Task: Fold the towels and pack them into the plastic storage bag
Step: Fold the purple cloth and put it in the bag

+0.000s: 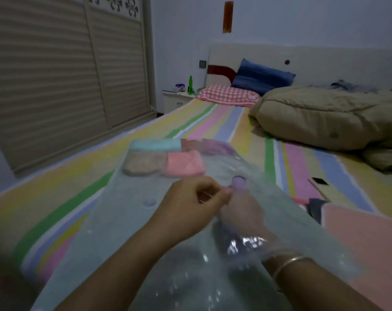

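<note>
While your left hand [197, 198] pinches the clear plastic storage bag [127, 221], your right hand [240, 212] reaches inside it, grip unclear, folded towels [183, 163] beyond your fingertips.

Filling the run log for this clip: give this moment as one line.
stage: packing | clear plastic storage bag: four folded towels at far end | right hand: inside bag | left hand: pinching bag film

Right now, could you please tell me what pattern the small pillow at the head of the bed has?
The pillow has a red-and-white check, seen in the head view.
</note>
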Motion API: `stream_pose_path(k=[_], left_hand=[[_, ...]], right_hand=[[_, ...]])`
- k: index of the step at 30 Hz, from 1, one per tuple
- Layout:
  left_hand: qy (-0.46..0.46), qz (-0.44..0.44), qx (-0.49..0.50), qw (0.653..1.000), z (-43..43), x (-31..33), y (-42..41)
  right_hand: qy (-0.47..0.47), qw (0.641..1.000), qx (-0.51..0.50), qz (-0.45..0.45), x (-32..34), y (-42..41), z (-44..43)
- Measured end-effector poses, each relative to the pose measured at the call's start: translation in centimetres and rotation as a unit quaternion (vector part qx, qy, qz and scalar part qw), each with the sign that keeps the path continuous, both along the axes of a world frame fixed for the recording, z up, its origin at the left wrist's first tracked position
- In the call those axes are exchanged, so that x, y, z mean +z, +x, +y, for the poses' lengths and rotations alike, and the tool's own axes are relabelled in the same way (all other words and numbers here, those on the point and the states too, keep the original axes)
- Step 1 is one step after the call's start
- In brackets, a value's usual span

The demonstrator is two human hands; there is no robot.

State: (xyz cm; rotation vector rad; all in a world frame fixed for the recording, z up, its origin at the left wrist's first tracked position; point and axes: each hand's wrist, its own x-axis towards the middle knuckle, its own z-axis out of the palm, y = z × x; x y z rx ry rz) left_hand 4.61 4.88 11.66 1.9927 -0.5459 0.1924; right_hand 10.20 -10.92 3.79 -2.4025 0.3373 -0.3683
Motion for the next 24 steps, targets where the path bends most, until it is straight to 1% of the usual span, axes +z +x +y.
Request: stream_pose_path(k=[1,2,4,6,9,11,12,15,17,19,24], left_hand=[[0.003,0.002,0.056,0.998,1.0,-1.2,2.5],[0.029,0.004,0.116,0.993,2.1,-2.4,5.2],[0.114,0.02,0.195,0.974,4.5,-5.0,10.1],[0.213,0.039,0.222,0.951,6.6,-7.4,13.8],[0.355,0.063,0.21,0.909,8.5,-10.8,17.2],[0.424,0.084,0.198,0.88,8.7,-12.6,18.1],[0.434,0.091,0.193,0.875,8.6,-13.2,18.3],[0.438,0.083,0.185,0.876,8.0,-13.6,17.7],[0.443,0.078,0.197,0.871,7.9,-13.8,17.7],[0.433,0.066,0.212,0.874,7.8,-14.1,17.6],[0.375,0.026,0.231,0.898,7.6,-15.1,17.1]], right_hand=[[-0.029,1.0,0.0,-0.004,-0.1,1.2,0.1],[-0.049,0.999,0.007,-0.003,-0.3,2.4,0.1],[-0.069,0.997,0.008,-0.015,-1.3,4.8,-0.1],[-0.059,0.998,-0.005,-0.037,-2.1,6.8,-0.1],[0.013,0.997,-0.056,-0.045,-2.6,10.5,-0.3],[-0.007,0.996,-0.071,-0.049,-3.1,13.1,-0.7],[-0.004,0.996,-0.074,-0.05,-3.5,14.7,-0.9],[0.01,0.997,-0.025,-0.075,-4.2,18.7,-0.8],[-0.067,0.994,-0.001,-0.081,-4.2,21.1,-0.7],[-0.067,0.994,0.005,-0.091,-3.9,22.5,-0.9],[-0.066,0.998,0.002,-0.021,-3.6,23.3,-3.9]])
